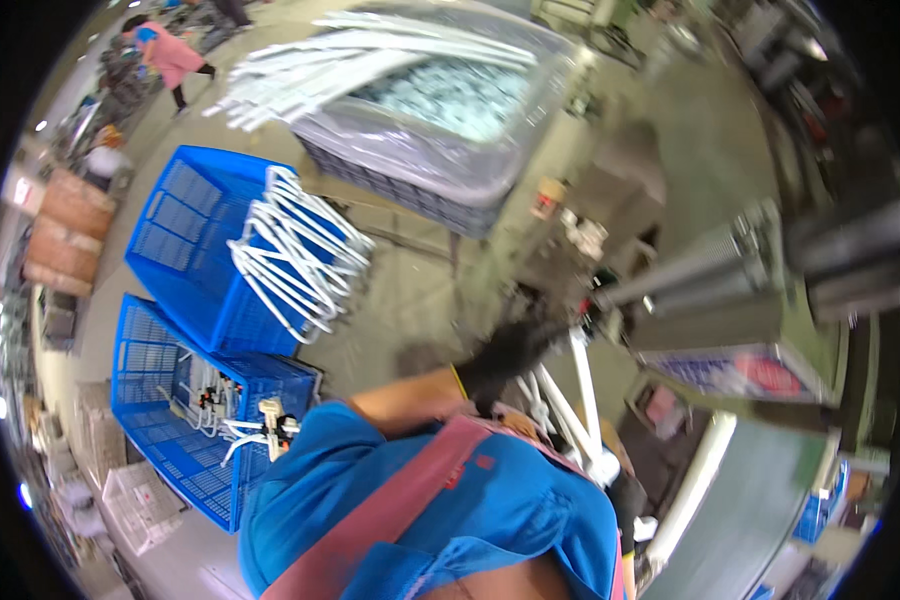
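Note:
My left hand (pixel 518 352), in a black glove, reaches to the right toward the dark front end of a machine (pixel 588 312). Motion smears its fingers, so I cannot tell whether they grip anything. Just beyond the glove, a white tube (pixel 584 385) runs from the machine's end down toward my body. More white tubes (pixel 560 408) lie beside it and meet near a white rounded piece (pixel 602 468). My right hand (pixel 626 498), also dark-gloved, shows only in part beside my blue shirt, close to that piece; its fingers are hidden.
Bent white tubes (pixel 295 250) lean over a blue crate (pixel 185 215) on the left. A second blue crate (pixel 175 450) holds white bent parts. Long white strips (pixel 370 50) lie across a plastic-lined bin (pixel 410 165). At right are a metal cabinet (pixel 730 350) and a green surface (pixel 760 480).

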Demonstrator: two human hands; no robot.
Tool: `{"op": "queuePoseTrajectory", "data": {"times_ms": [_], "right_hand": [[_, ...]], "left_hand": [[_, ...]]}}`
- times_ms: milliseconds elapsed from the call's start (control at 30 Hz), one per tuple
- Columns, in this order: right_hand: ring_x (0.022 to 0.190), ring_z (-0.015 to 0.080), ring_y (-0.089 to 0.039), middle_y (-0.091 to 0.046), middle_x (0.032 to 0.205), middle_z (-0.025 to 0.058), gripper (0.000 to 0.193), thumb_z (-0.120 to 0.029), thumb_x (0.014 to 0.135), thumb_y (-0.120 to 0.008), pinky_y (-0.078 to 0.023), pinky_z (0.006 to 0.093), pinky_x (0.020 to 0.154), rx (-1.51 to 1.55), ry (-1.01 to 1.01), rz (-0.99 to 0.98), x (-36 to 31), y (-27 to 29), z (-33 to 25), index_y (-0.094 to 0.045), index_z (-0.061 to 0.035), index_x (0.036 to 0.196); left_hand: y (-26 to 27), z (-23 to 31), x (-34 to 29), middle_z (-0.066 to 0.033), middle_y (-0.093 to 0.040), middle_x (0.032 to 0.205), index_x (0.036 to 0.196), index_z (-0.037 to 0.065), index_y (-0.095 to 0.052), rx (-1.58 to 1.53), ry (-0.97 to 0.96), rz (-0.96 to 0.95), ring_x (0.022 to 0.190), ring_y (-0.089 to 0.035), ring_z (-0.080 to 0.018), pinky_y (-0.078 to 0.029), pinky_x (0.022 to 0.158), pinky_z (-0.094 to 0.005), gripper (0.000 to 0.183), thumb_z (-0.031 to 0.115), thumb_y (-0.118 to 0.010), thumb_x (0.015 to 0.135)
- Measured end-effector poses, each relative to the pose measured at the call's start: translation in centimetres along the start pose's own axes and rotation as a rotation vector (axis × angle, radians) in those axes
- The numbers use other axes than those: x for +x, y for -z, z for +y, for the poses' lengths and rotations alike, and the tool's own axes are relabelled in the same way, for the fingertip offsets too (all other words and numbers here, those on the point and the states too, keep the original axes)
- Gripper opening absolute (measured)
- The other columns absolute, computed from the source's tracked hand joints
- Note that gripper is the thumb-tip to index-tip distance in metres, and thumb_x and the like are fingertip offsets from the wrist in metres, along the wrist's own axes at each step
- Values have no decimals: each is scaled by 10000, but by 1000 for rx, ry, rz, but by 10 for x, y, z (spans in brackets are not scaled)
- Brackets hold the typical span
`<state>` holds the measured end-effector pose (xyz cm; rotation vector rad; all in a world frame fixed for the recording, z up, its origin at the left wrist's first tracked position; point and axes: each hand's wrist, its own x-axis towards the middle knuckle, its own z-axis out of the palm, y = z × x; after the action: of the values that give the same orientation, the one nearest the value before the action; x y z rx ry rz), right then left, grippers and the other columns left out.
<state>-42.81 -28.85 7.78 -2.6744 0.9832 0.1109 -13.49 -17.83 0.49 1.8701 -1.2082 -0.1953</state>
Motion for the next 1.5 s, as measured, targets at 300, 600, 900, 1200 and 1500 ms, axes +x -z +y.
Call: {"op": "queuePoseTrajectory", "data": {"times_ms": [300,600,900,1200,1500], "right_hand": [[629,291,-649,-656,663,94,298,-333,601,-809,-508,411,577,-142,-155,114,4,-12,-15,-705,-113,773],[630,307,-643,-657,687,117,361,-390,641,-772,-507,412,583,-31,-177,198,-7,-31,-4,-701,-89,826],[626,346,-634,-644,651,121,259,-319,606,-800,-502,444,572,-143,-205,144,-2,-26,-5,-729,-126,763],[693,344,-630,-646,740,144,340,-399,642,-763,-498,443,605,-184,-109,152,17,-21,20,-678,-110,798],[1063,342,-567,-588,1167,153,862,-341,501,-859,-462,440,879,44,226,152,37,38,7,-528,-54,1244]], "left_hand": [[155,-137,97,-93,-598,738,883,106,-649,98,-352,152,661,-578,-297,-443,603,-428,142,183,-534,852],[371,-298,244,-50,-513,1324,1328,156,-481,1307,424,292,1287,-415,-292,-170,1067,-650,476,335,-493,887],[386,-301,238,-58,-619,1128,1100,227,-642,1335,333,242,1134,-525,-253,-236,1046,-604,274,337,-558,864],[410,-199,34,-183,-630,857,1059,43,-654,933,-92,655,777,-603,-355,-474,674,-423,222,100,-632,845],[256,-109,-200,-160,-603,990,1024,21,-655,622,142,427,946,-548,-341,-440,847,-431,225,123,-667,824]]}}
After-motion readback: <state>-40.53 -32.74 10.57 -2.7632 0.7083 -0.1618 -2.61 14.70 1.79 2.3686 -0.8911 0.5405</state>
